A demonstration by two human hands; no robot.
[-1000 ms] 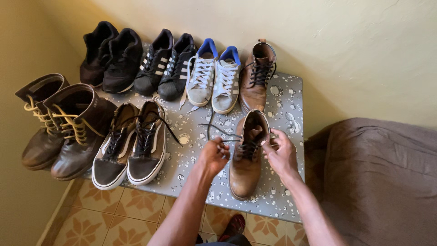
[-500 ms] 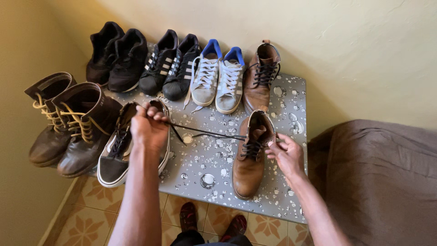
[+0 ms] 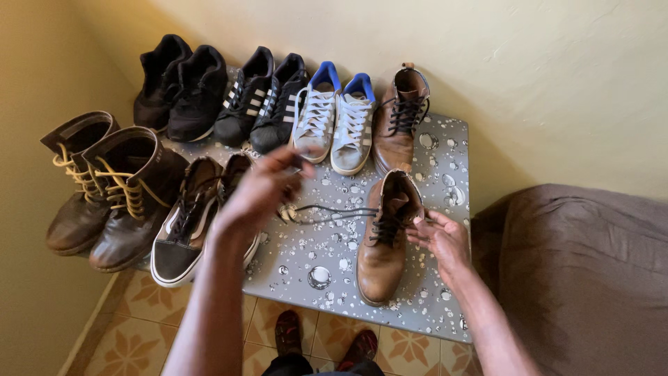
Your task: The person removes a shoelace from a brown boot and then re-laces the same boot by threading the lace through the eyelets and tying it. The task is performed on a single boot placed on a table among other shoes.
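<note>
**Lacing a tan boot on a crowded bench**

The tan leather boot (image 3: pixel 384 244) stands toe toward the person near the front right of the grey, droplet-patterned bench (image 3: pixel 445 150), its mate (image 3: pixel 398 118) upright just behind it by the wall. Its dark lace (image 3: pixel 327 210) is threaded through the lower eyelets, while a long free length trails leftward across the bench top; judging by that, the lacing is partly done, with the upper eyelets and the knot left.

The right hand (image 3: pixel 440 238) rests against the boot's right side at the eyelets, fingers curled and steadying it; whether they pinch a lace end cannot be told. The left hand (image 3: pixel 259 189) is raised above the bench to the boot's left, blurred, fingers loosely bunched near the far end of the lace; a firm pinch on it cannot be confirmed.

Around them stand grey sneakers with blue lining (image 3: pixel 334 122), black striped sneakers (image 3: pixel 261 101), black shoes (image 3: pixel 174 83), black low-tops with white soles (image 3: pixel 188 223), and dark brown boots with yellow laces (image 3: pixel 104 188).
</note>
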